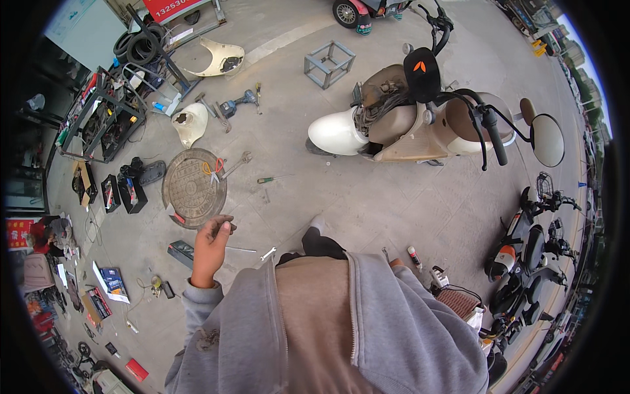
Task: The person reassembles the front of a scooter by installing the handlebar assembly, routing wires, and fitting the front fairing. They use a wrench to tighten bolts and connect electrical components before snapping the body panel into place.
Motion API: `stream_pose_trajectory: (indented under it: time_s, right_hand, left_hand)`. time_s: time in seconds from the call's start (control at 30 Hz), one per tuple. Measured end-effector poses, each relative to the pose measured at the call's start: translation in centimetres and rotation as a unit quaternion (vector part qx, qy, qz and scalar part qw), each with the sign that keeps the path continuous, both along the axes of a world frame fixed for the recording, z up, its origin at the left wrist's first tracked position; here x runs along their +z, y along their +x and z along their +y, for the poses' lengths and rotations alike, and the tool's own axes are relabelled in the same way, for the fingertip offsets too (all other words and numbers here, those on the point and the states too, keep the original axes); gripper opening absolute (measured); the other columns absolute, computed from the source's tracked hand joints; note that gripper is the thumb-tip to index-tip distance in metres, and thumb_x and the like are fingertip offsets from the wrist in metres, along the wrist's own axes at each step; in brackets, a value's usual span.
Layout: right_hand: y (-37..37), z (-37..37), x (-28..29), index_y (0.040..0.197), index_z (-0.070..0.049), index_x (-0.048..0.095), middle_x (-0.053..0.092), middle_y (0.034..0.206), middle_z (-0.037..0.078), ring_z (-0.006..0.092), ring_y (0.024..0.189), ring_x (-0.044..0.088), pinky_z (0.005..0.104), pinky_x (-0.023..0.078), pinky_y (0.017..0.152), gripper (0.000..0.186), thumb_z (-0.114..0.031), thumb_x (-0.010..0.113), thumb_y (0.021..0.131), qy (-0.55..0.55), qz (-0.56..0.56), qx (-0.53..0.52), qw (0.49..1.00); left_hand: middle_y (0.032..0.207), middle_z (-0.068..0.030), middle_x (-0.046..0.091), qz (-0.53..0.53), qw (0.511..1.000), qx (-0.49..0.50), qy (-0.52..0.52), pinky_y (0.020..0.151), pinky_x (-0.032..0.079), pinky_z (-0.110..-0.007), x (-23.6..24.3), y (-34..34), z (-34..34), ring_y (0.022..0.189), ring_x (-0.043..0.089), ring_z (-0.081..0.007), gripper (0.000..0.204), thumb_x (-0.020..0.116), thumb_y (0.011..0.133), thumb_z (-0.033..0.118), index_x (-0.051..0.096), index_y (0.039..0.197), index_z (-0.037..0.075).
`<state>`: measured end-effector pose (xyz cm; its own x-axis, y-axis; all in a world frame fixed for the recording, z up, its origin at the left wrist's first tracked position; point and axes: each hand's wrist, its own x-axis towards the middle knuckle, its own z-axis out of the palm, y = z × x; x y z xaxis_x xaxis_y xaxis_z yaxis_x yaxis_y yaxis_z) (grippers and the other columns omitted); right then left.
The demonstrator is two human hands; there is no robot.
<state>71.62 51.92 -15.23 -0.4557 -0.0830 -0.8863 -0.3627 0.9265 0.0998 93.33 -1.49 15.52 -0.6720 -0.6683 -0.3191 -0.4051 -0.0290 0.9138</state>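
My left hand [214,241] is raised at the lower left, fingers curled round something small and dark that I cannot make out, just below a round manhole cover [191,184]. Orange-handled scissors [213,169], a large wrench [237,164] and a red-handled tool [176,215] lie on the cover or by its edge. My right hand [396,262] barely shows beside my jacket, its fingers hidden. A red-and-white tube [414,258] and a small wrench [386,253] are near it. A green-handled screwdriver [266,179] lies farther forward.
A white-and-beige scooter [335,132] stands ahead right, a metal cube frame [329,64] behind it. Removed cream panels [189,123], a drill [241,103], a tool cart [105,115] and black boxes [133,199] are at the left. Parked scooters [533,246] line the right.
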Motion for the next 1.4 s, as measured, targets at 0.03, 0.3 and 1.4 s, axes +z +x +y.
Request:
stream_pose_trajectory:
  time_s: [0.03,0.3,1.4]
  right_hand:
    - [-0.4,-0.4,-1.5,0.110,-0.003,0.068,0.067,0.112,0.017,0.0320,0.107,0.063,0.0400,0.051,0.089,0.032,-0.022,0.050,0.092,-0.007,-0.014,0.021,1.000]
    - [-5.3,-12.9,-0.8,0.112,-0.004,0.067,0.066,0.112,0.020,0.0340,0.106,0.063,0.0396,0.051,0.091,0.032,-0.018,0.057,0.085,-0.076,0.034,-0.183,0.980]
    - [-1.0,-61.8,7.9,0.108,-0.009,0.068,0.067,0.108,0.018,0.0359,0.103,0.063,0.0431,0.049,0.092,0.028,-0.019,0.054,0.086,-0.243,0.023,0.073,0.967]
  left_hand:
    - [0.094,-0.0054,0.067,-0.006,1.000,0.005,-0.006,0.077,0.045,-0.026,0.4,-0.2,-0.5,0.084,0.059,-0.0120,0.028,0.056,0.097,0.023,0.060,0.112,-0.001]
    - [0.095,-0.0085,0.066,-0.045,0.999,0.021,0.011,0.084,0.046,-0.028,0.2,-2.3,-4.4,0.090,0.061,-0.0140,0.025,0.056,0.097,0.017,0.060,0.112,-0.003]
    - [0.093,-0.0060,0.067,-0.057,0.992,0.107,0.042,0.081,0.046,-0.026,-4.5,7.1,-30.8,0.087,0.060,-0.0122,0.027,0.054,0.098,0.018,0.059,0.114,-0.003]
